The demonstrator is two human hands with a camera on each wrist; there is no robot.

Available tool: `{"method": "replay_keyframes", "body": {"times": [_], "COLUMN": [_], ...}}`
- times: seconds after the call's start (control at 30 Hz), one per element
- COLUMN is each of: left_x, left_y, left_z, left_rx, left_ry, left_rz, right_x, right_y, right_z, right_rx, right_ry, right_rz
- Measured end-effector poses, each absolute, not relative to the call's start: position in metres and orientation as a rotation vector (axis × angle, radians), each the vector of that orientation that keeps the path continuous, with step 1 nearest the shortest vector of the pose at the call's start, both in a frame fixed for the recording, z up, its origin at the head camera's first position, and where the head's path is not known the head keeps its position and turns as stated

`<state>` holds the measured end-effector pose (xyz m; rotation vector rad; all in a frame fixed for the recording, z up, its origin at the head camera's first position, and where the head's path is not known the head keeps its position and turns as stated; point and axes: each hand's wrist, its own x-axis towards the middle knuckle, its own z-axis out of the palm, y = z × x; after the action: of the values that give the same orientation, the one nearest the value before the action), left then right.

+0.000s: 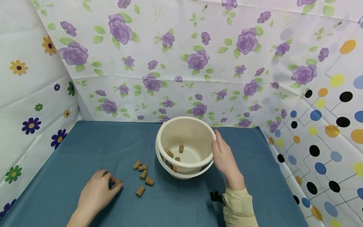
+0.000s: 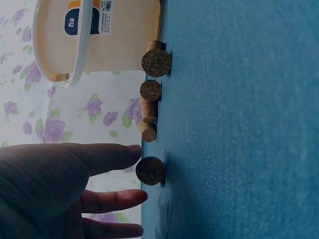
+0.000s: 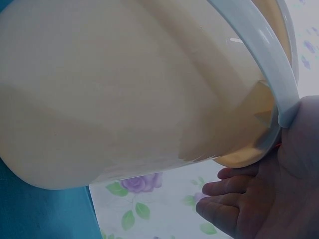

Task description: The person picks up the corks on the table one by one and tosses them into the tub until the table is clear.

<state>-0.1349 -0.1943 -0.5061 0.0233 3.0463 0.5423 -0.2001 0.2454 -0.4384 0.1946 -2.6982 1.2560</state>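
A cream plastic bucket (image 1: 187, 124) stands on the blue cloth, its white handle (image 1: 181, 176) hanging down around the front; three corks, one of them a cork (image 1: 181, 149) against the back, lie inside. My right hand (image 1: 225, 157) rests against the bucket's right rim, fingers extended along the outside in the right wrist view. At the left, my left hand (image 1: 97, 190) reaches down around a single cork (image 2: 150, 171) on the cloth. Its thumb and fingers lie on either side of that cork, with small gaps showing in the left wrist view.
Several loose corks, among them a cork (image 1: 140, 191) nearest the front, lie between the left hand and the bucket. A purple-flowered sheet (image 1: 170, 63) hangs behind the blue cloth (image 1: 113, 142). A dotted sheet (image 1: 326, 142) rises at the right, and a flowered one (image 1: 34, 94) at the left.
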Motion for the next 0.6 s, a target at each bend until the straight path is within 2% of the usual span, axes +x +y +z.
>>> {"method": "replay_keyframes", "body": {"times": [0.6], "left_x": [-0.137], "left_y": [-0.1939], "left_z": [-0.5099], "left_rx": [0.091], "left_ry": [2.948], "left_rz": [0.537], "right_x": [-0.2012], "right_y": [0.2472], "right_z": [-0.4407], "right_rx": [0.196], "right_ry": [-2.698], "right_rz": [1.29]}}
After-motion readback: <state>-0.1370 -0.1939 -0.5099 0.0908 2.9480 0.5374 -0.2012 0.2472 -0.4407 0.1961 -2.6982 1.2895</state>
